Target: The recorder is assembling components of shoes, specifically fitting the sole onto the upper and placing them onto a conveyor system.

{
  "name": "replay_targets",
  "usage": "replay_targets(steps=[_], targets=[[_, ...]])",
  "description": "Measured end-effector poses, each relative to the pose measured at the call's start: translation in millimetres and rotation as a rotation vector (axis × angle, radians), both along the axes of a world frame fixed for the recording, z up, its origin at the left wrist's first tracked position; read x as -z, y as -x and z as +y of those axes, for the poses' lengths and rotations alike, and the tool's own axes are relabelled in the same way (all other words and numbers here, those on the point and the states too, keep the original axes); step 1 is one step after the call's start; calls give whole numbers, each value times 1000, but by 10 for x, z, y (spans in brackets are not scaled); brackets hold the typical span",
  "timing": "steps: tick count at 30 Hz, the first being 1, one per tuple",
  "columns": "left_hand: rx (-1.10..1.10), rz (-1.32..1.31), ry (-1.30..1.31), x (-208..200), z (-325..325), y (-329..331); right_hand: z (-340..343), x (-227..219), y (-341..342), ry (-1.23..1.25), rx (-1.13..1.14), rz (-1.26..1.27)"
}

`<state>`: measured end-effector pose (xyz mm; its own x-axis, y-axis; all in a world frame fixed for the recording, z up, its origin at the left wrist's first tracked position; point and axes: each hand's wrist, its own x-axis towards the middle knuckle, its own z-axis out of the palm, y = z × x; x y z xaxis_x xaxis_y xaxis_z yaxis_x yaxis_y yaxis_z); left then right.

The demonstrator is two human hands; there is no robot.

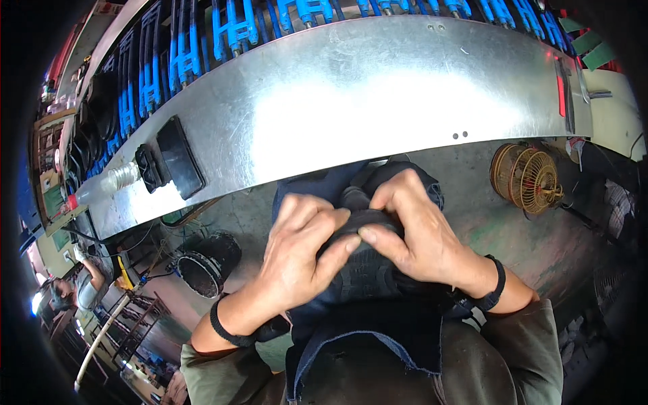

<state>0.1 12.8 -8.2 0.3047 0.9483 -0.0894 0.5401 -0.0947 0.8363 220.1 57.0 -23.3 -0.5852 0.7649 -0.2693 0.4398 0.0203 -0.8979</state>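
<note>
Both of my hands meet above my lap, close to the near edge of the metal table [324,88]. Between them is a black, flexible-looking piece [368,218]; its exact kind I cannot make out. My left hand [300,243] grips its left side, thumb pointing inward. On the other side, my right hand [422,233] pinches it with bent fingers and thumb. The two thumbs nearly touch at the middle. Below the hands, dark cloth [364,277] covers my lap, and the fingers hide part of the black piece.
Blue and black fork-shaped metal parts [229,34] line the table's far side. At the left lie a smartphone [180,156], a small black object [148,167] and a clear bottle [108,185]. A black bucket [199,273], a round wicker-like cage [526,179] and another person [88,283] are beyond.
</note>
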Motion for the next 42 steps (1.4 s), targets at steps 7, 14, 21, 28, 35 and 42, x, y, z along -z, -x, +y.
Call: replay_targets(steps=[7,14,21,28,35,42], targets=[[-81,-397,136,-166,-286,78,-200,82,-44,205,108,436],[-251,-859,158,-394,-1022,-268,-917,-425,102,-72,4,534],[65,-786,-275,-1295,-1190,-296,-1099,-1182,210,-647,13,999],[-442,-959,-22,-520,-858,-131,-768,-775,371,-227,263,572],[-456,-599,-261,-235,-1640,-542,-902,-690,71,-169,-125,697],[-351,-306,-370,114,-1091,-299,-806,70,185,73,25,793]])
